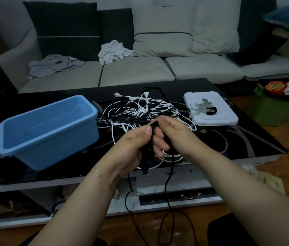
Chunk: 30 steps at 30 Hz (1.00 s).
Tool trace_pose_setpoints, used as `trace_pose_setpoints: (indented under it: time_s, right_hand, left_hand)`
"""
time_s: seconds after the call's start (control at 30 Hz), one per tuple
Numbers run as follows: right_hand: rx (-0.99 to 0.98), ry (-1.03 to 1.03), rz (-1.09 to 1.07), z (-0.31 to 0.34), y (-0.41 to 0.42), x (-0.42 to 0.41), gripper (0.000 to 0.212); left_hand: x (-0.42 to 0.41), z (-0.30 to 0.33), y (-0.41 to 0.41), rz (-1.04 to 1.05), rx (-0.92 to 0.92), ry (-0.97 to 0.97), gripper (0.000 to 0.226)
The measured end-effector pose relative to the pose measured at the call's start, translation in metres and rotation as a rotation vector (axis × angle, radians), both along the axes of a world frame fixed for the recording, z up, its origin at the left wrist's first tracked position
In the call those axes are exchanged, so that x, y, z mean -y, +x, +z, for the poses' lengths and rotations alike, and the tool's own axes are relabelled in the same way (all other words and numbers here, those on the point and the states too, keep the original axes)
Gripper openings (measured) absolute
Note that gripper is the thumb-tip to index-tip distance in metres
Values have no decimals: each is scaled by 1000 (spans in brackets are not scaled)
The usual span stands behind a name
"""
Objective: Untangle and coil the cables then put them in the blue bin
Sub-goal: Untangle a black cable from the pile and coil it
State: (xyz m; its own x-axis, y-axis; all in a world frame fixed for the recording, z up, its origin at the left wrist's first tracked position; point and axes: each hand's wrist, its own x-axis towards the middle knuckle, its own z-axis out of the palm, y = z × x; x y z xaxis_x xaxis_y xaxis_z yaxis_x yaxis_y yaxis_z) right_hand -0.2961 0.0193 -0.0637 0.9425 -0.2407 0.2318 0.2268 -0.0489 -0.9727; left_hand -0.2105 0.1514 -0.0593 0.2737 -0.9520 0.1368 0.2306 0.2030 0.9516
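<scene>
A tangle of black and white cables (136, 109) lies on the dark glass table (246, 137), right of the empty blue bin (51, 137). My left hand (136, 148) grips a folded black cable (146, 157) between thumb and fingers; its USB plug hangs below the palm. My right hand (174, 130) pinches the same black cable at the top of the fold. Long loops of that cable (166, 192) drop over the table's front edge to the floor.
A white lid (216, 119) carrying cable ties and a black loop sits at the table's right. A grey sofa (140, 71) with cushions and crumpled cloths stands behind. A green box (268, 110) with clutter is on the floor at right.
</scene>
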Motion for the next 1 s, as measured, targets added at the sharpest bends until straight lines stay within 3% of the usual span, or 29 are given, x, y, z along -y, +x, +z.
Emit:
trace_pose_setpoints:
  time_s: [0.2,0.33,0.47,0.67,0.8,1.0]
  right_hand:
    - [-186,-103,-99,3,-1,-2,52]
    - [17,-195,-256,3,-2,-8,43]
    - [101,-431,-409,0,0,-9,53]
    - [36,-17,-363,-5,8,-23,50]
    - [4,233,-319,-5,14,-30,40]
    - [-214,176,-296,-12,18,-19,28]
  left_hand:
    - [-1,-1,1,-118,-85,-29,21]
    - [-4,5,4,-191,-291,17,24]
    - [0,13,1,-124,-369,86,52]
    - [10,18,-16,117,-421,67,48]
    - [14,19,-15,158,-478,66,43]
    - [8,21,6,273,-574,9,45]
